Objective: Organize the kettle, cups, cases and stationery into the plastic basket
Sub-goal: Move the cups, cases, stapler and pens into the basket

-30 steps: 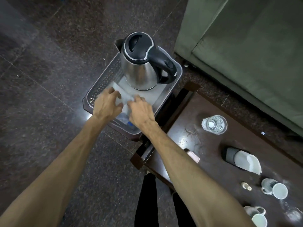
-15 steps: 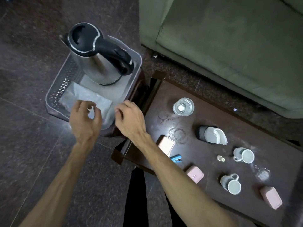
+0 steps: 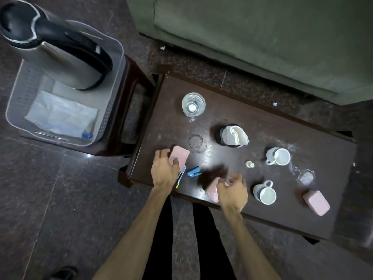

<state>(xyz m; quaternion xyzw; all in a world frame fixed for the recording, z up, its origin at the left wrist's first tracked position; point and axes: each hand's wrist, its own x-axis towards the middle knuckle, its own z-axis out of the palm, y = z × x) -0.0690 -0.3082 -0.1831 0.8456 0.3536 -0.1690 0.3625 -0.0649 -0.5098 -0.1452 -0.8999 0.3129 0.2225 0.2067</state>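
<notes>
Dark stone floor, green sofa along the far side, low dark tabletop [image 3: 252, 122] in front, stool to its left carrying the plastic basket [image 3: 113, 102]. Basket contents: kettle [image 3: 54, 57] upright at the far end; clear plastic pouch [image 3: 60, 116] flat at the near end, blue-capped item at its corner. Change since a second ago: both hands withdrawn from the pouch in the basket and shifted onto the tabletop; pouch now released and lying alone. Left hand [image 3: 164, 170]: grip part-open, fingers resting on the edge of a pink case [image 3: 180, 156], not yet closed round it. Right hand [image 3: 232, 188]: blurred, fingers curled over a second pink case [image 3: 212, 190] at the near edge; firm hold or not, cannot tell. Remaining on tabletop: third pink case [image 3: 316, 203], two white cups [image 3: 278, 156] [image 3: 265, 194], blue stapler [image 3: 194, 171], pens [image 3: 180, 178] just beside the left hand, glass tumbler [image 3: 193, 104], napkin holder [image 3: 232, 136], small bottle [image 3: 249, 164]. Assessment: pouch step apparently complete; cases next, most items outstanding.
</notes>
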